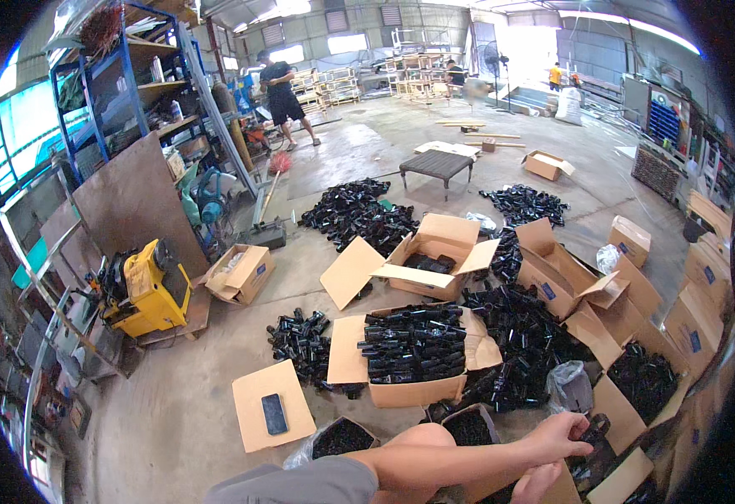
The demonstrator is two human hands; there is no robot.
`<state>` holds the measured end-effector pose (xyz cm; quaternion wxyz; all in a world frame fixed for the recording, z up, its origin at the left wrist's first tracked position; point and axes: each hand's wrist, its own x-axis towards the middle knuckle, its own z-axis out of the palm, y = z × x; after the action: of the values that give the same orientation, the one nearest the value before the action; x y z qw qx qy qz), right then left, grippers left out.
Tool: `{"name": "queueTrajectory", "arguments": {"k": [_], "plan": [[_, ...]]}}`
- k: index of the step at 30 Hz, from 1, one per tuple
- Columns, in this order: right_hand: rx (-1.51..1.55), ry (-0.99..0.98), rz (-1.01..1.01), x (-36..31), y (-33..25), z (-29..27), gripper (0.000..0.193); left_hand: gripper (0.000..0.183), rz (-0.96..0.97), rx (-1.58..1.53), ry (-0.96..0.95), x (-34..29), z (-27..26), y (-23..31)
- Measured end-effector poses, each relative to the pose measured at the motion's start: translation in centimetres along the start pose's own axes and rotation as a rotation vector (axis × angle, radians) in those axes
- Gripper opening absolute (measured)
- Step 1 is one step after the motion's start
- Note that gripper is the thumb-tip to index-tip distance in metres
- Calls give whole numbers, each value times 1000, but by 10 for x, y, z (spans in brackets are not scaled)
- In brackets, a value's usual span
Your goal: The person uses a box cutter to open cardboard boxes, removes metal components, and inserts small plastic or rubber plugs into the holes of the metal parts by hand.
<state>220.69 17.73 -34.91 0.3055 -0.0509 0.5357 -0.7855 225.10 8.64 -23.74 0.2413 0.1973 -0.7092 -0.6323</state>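
Note:
My left hand [562, 437] reaches to the lower right, its fingers closed on a black plastic part [594, 430] beside an open carton with more black parts. Lower down, at the bottom edge, my right hand [537, 485] shows only in part, and its fingers are hard to make out. Close to the left hand stands a clear plastic bag [567, 386]. A loose heap of black tubular parts [510, 344] spreads beyond it. In front of me, an open carton [418, 392] is filled with rows of the same black parts [414, 340].
A dark phone [274, 414] rests on a cardboard sheet [250, 395]. Beyond are another open carton [422, 281], a low dark table [437, 165] and more black heaps [359, 214]. Left stands a yellow machine [153, 290]; a person [282, 97] stands farther back. Cartons [699, 323] line the right.

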Motion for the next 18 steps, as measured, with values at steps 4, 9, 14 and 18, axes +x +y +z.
{"name": "queueTrajectory", "arguments": {"k": [4,9,14,18], "plan": [[37,-34,-125,-13,-38,-1,30,41,-30,25,-26,3,7,4],[-399,-42,-160,-8,-97,-32,50,76,29,-123,-92,-6,4,22],[-78,1,-303,4,-89,-59,33,69,121,-147,-211,-1,5,-2],[-208,-73,-384,-14,-95,-48,33,68,-26,-302,-360,-9,7,3]]}}
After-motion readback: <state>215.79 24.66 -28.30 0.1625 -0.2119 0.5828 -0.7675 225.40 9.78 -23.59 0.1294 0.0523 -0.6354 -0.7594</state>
